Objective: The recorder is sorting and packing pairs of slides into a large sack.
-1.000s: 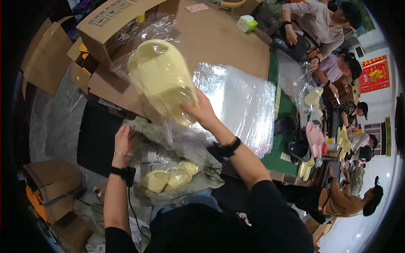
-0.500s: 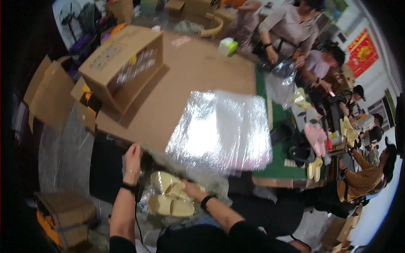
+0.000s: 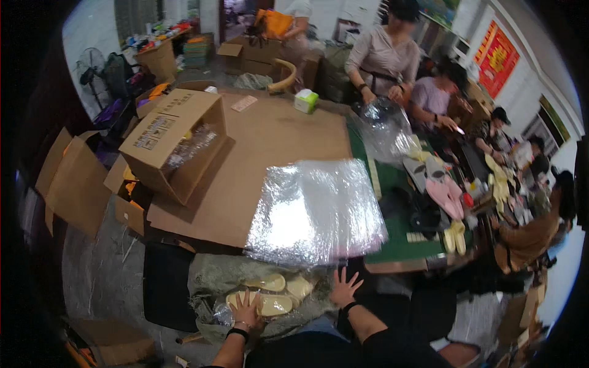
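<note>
Laying left hand down on the pale yellow slippers, over the left end of the nearest one. Spread wide there, with fingers apart and curled round nothing; touching, not clasping. Holding right hand at the right edge of the sack, also spread wide, with fingers splayed away from each other and nothing between them. Too dark around that edge to say whether touching cloth or hovering just above it.

Lying on the sack, around its middle: the slippers, with clear wrap showing at their left end. Placed just beyond the sack: a shiny stack of clear bags, laid flat. Stretching past the sack, under the stack: brown table. Standing beyond the sack and to its left: carton, open at the side, with crumpled plastic inside. Set far beyond the sack: tissue pack. Spread beyond the sack to the right: green mat, with black slippers, pink slippers and a yellow pair near it. Seen farther off, beyond the sack and right: co-worker with both hands at a clear bag.
</note>
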The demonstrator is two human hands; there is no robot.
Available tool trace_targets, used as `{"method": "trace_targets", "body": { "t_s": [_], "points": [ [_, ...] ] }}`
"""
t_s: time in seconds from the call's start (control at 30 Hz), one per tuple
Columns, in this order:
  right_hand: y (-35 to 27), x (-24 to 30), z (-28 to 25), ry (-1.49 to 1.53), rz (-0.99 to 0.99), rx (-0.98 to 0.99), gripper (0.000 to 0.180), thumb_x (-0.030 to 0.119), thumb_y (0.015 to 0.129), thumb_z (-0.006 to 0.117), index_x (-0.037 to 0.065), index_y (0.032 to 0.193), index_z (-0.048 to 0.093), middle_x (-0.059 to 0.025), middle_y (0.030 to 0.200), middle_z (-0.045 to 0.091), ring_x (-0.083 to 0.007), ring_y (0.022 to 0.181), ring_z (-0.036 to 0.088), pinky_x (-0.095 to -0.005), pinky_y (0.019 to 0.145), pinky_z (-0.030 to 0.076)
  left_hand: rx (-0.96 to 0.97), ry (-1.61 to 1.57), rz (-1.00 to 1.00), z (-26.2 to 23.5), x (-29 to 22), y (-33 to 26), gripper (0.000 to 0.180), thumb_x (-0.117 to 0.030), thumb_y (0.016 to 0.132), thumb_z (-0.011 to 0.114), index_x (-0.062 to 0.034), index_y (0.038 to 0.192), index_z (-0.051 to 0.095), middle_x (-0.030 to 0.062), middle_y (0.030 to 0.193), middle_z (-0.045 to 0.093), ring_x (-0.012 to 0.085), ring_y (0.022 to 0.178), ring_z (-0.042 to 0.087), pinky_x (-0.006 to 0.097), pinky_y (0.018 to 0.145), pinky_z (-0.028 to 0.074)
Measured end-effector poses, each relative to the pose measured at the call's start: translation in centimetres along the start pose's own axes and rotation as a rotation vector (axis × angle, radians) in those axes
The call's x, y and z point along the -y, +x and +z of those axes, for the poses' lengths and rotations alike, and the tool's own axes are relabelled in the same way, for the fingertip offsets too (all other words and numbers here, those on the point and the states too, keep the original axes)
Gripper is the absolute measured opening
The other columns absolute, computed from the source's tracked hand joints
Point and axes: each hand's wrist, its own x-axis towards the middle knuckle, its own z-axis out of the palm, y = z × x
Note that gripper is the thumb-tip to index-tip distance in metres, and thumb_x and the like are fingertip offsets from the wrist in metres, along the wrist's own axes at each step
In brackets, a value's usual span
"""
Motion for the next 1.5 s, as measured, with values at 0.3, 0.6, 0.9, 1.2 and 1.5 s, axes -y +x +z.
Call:
{"method": "trace_targets", "body": {
  "t_s": [0.3, 0.6, 0.9, 1.2, 1.5],
  "points": [
    [-2.6, -6.1, 1.2, 0.311, 0.044, 0.281, 0.057, 0.028, 0.072, 0.06, 0.007, 0.122, 0.042, -0.0115, 0.13, 0.038, -0.0324, 0.12, 0.034, -0.0591, 0.098, 0.018, 0.162, -0.209, 0.362, -0.6, -8.2, -0.7, 0.059, -0.02, 0.072, 0.062, -0.0091, 0.124, 0.036, 0.0167, 0.113, 0.045, 0.0355, 0.106, 0.042, 0.042, 0.089, 0.038],
    [-7.0, 5.2, 6.6, 0.278, -0.802, 0.098, 0.073, 0.007, 0.063, 0.064, 0.005, 0.129, 0.032, -0.0123, 0.118, 0.046, -0.0297, 0.117, 0.037, -0.056, 0.1, 0.015, 0.675, 0.038, 0.262, 7.9, -6.1, -3.4, 0.037, -0.029, 0.074, 0.058, -0.0043, 0.102, 0.059, 0.0195, 0.099, 0.059, 0.0354, 0.092, 0.056, 0.04, 0.079, 0.045],
    [-10.8, 5.8, -0.7, -0.043, -0.684, -0.405, 0.063, 0.013, 0.072, 0.055, 0.002, 0.13, 0.032, -0.0162, 0.127, 0.039, -0.0345, 0.123, 0.03, -0.059, 0.098, 0.016, 0.277, -0.398, 0.625, -1.3, -9.2, -8.2, 0.022, -0.025, 0.08, 0.056, -0.0029, 0.076, 0.056, 0.0188, 0.073, 0.058, 0.0383, 0.067, 0.054, 0.044, 0.06, 0.043],
    [-12.9, 3.0, -1.7, 0.486, -0.831, 0.304, 0.028, 0.017, 0.075, 0.053, 0.004, 0.099, 0.054, -0.019, 0.091, 0.058, -0.0353, 0.087, 0.055, -0.0439, 0.074, 0.043, 0.098, -0.662, 0.246, -5.9, -7.2, -11.7, 0.03, -0.032, 0.075, 0.067, -0.0029, 0.079, 0.063, 0.0169, 0.058, 0.054, 0.0285, 0.049, 0.049, 0.033, 0.048, 0.04],
    [-19.5, -4.5, -5.2, 0.441, -0.803, 0.155, 0.019, 0.018, 0.076, 0.052, 0.001, 0.081, 0.057, -0.0203, 0.074, 0.057, -0.0376, 0.073, 0.055, -0.0467, 0.064, 0.043, 0.193, -0.308, 0.364, -6.2, -6.1, -11.4, 0.035, -0.009, 0.066, 0.059, -0.0075, 0.102, 0.06, 0.0165, 0.082, 0.06, 0.0324, 0.08, 0.057, 0.039, 0.071, 0.047]
  ]
}}
